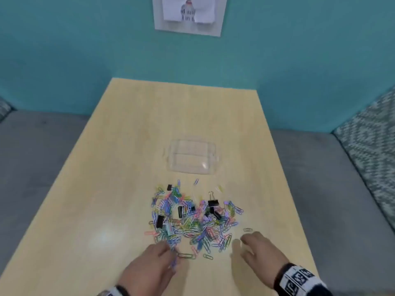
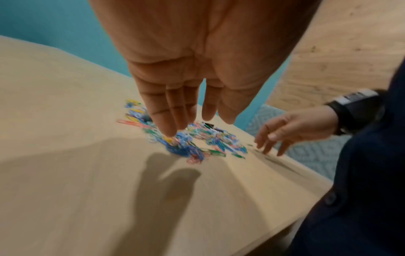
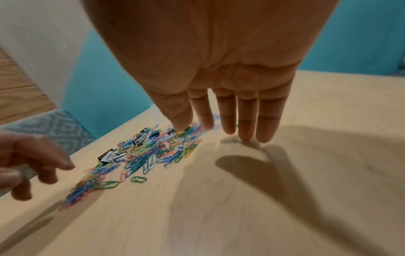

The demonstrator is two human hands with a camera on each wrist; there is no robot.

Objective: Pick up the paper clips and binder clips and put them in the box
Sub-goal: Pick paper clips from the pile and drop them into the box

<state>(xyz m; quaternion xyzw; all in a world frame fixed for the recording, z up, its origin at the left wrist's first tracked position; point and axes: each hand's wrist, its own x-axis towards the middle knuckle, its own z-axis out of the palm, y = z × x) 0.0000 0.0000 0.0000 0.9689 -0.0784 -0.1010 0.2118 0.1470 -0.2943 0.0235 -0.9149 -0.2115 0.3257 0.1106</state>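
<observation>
A heap of coloured paper clips (image 1: pixel 192 223) lies on the pale wooden table (image 1: pixel 128 146), with several black binder clips (image 1: pixel 213 203) mixed in. Beyond the heap stands a clear plastic box (image 1: pixel 192 157), open at the top. My left hand (image 1: pixel 168 251) is at the heap's near left edge; its straight fingers (image 2: pixel 168 128) touch the clips (image 2: pixel 186 147). To the right of the heap, my right hand (image 1: pixel 243 242) has straight fingers (image 3: pixel 245 131) whose tips rest on the bare table beside the clips (image 3: pixel 153 152). Neither hand holds anything.
A grey sofa seat (image 1: pixel 32 157) flanks the table on both sides, with a patterned cushion (image 1: pixel 374 146) at the right. A teal wall with a pinned paper (image 1: pixel 188 16) stands behind. A few loose clips (image 1: pixel 208 257) lie near the front.
</observation>
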